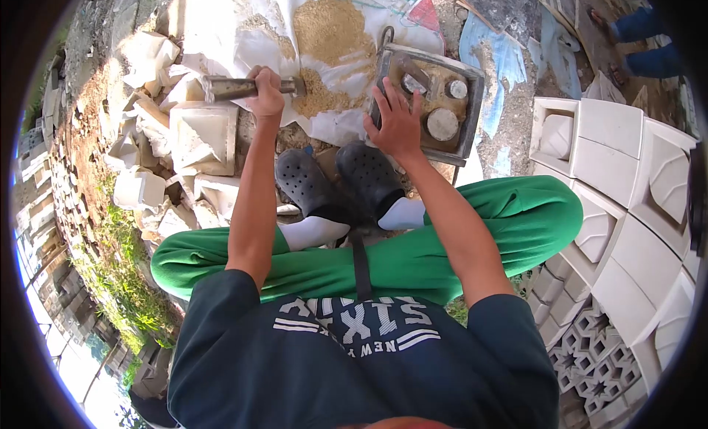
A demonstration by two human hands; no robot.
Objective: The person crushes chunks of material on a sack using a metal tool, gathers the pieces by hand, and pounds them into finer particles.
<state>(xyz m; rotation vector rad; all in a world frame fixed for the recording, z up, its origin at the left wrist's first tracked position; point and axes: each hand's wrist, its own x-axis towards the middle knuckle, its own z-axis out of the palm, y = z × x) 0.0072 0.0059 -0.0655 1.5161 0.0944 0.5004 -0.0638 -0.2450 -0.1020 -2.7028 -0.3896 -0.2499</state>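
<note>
My left hand (266,94) is wrapped round a hammer-like tool (234,88) with a thick end at the left and a flat end at the right, held above the sheet beside the sand. My right hand (397,126) lies with fingers spread over the left part of a dark rectangular mould box (472,118). Inside the box are round pale pieces (442,124) and a short bar (413,73) set in sandy material. A metal loop (387,35) stands at the box's upper left corner.
Sand (332,30) lies on a white sheet (262,16). Broken pale pieces (203,137) are heaped at the left. Pale moulded blocks (609,126) stand at the right. Another person's legs (645,42) show at upper right. My dark clogs (302,180) are below the box.
</note>
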